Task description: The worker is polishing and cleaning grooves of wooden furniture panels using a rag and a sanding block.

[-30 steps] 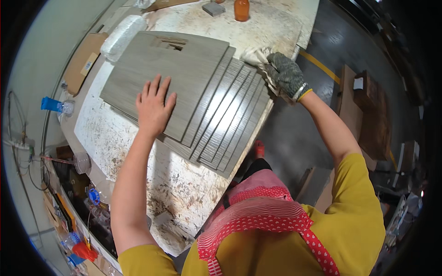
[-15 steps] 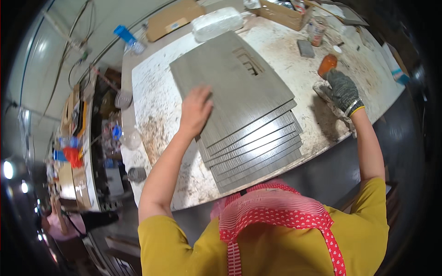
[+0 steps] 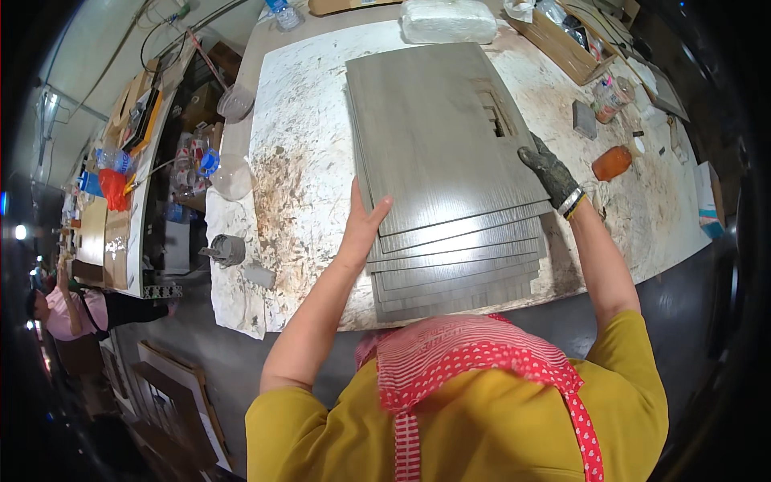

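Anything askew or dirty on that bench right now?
The stacked grey panels sit askew: their near edges are staggered, not flush. Brown stains blotch the white work surface left of them; whether any are fresh, I cannot tell.

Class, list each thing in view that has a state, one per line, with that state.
Grey wood-grain flat panels: stacked, near edges staggered
Bare left hand: thumb spread, at panels' left edge
Grey-gloved right hand: at panels' right edge
White flat tabletop: stained
Brown oblong cardboard box: open-topped, holding things

Mustard shirt (image 3: 514,430), red patterned apron (image 3: 458,345)
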Available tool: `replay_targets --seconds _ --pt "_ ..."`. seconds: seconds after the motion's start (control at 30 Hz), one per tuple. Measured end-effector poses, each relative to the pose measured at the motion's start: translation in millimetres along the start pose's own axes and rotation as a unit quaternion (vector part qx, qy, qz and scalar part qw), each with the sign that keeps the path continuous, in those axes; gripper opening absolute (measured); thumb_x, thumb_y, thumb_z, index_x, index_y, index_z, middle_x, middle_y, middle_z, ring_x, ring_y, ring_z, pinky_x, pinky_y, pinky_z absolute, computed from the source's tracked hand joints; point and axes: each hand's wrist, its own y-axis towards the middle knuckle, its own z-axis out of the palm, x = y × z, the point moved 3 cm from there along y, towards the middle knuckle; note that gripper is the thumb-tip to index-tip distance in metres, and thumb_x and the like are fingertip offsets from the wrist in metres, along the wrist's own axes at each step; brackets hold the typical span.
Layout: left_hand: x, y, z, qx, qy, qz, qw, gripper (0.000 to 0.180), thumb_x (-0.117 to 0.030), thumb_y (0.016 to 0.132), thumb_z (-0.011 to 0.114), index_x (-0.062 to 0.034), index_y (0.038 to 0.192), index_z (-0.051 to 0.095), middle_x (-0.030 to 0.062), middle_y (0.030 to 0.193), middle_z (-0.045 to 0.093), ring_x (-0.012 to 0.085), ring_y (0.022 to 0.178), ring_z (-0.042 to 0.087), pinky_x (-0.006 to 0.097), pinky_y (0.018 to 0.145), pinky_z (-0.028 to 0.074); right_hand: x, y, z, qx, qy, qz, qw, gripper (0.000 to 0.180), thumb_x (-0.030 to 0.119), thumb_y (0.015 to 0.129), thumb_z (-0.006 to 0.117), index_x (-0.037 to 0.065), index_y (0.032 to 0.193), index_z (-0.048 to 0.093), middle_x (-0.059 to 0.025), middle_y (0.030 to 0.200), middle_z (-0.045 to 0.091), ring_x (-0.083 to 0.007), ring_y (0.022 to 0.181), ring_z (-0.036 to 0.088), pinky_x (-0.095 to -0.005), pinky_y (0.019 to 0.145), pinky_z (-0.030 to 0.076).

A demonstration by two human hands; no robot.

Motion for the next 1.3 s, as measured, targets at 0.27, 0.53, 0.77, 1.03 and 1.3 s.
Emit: replay_targets --seconds 0.27,0.53,0.77,1.03,1.3 --pt "35.7 -27.6 1.2 -0.042 0.137 0.005 0.990 0.083 -0.034 0.090 0.056 0.0069 0.145 0.007 0.0273 0.150 0.014 0.0349 0.141 0.014 0.040 0.115 0.013 -15.3 -34.2 2.9 0.006 0.019 0.026 0.999 0.073 0.035 0.086 0.061 0.001 0.143 0.030 -0.0117 0.132 0.050 -0.0200 0.120 0.046 -0.0312 0.103 0.035" --pt "20.9 -43.4 -37.7 0.030 0.186 -0.021 0.982 0.074 -0.029 0.092 0.053 0.0006 0.146 0.013 0.0222 0.152 0.015 0.0330 0.141 0.017 0.042 0.115 0.013 19.2 -45.5 -13.7 0.036 -0.152 0.084 0.984 0.081 0.038 0.086 0.062 0.003 0.146 0.022 -0.0131 0.147 0.031 -0.0268 0.132 0.037 -0.0358 0.107 0.033" --pt "-115.5 143.5 -55.4 -0.028 0.311 0.287 0.905 0.045 -0.033 0.096 0.045 -0.0007 0.125 0.053 0.0202 0.124 0.056 0.0310 0.118 0.052 0.036 0.100 0.037 -4.9 63.1 -30.5 0.015 -0.336 -0.092 0.937 0.056 0.037 0.098 0.039 0.004 0.143 0.032 -0.0144 0.148 0.032 -0.0258 0.133 0.036 -0.0322 0.111 0.025" --pt "-84.3 275.9 -21.9 0.113 0.544 -0.013 0.831 0.075 -0.062 0.091 0.033 0.0020 0.117 0.061 0.0233 0.118 0.060 0.0346 0.112 0.056 0.037 0.099 0.039 -25.1 80.1 2.2 -0.002 0.089 0.086 0.992 0.051 0.038 0.099 0.040 0.001 0.135 0.045 -0.0118 0.138 0.047 -0.0195 0.126 0.044 -0.0283 0.108 0.030" --pt "-88.8 245.0 -2.7 0.259 0.511 -0.069 0.817 0.074 -0.064 0.089 0.037 0.0006 0.112 0.065 0.0193 0.113 0.063 0.0303 0.104 0.061 0.036 0.093 0.044 -20.8 11.7 7.6 0.030 -0.048 0.033 0.998 0.050 0.037 0.098 0.044 0.002 0.133 0.048 -0.0117 0.138 0.047 -0.0179 0.124 0.044 -0.0291 0.108 0.030"
